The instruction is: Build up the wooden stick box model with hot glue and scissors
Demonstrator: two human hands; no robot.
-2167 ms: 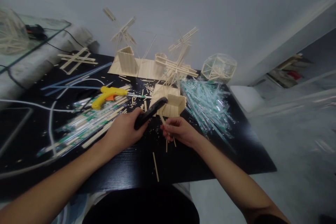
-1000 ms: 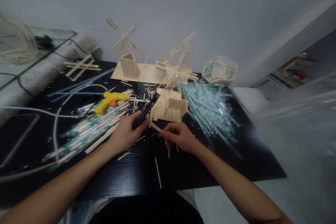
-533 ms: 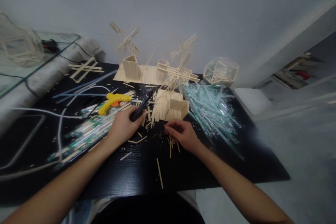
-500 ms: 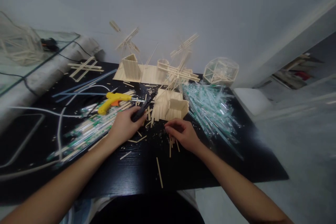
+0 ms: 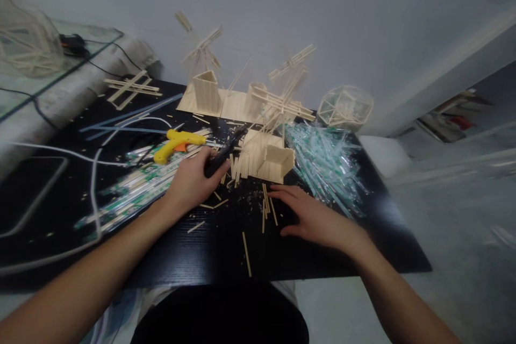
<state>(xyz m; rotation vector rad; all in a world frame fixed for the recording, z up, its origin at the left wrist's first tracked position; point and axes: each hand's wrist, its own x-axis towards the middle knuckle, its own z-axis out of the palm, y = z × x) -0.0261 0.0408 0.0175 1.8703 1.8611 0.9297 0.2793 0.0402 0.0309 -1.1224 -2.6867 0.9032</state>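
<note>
The left hand (image 5: 193,177) grips a black tool (image 5: 226,155) pointing toward 1 o'clock. The right hand (image 5: 310,216) spreads beside thin sticks (image 5: 263,219) at its 9 o'clock.

No legible text, labels or numbers.

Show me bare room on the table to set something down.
Bare: the near right corner of the table, beside the right forearm, and its front strip between left forearm and lone stick. Crowded: the middle with loose sticks, the left with a glue gun, the right rear with plastic sleeves, the back with stick models.
</note>
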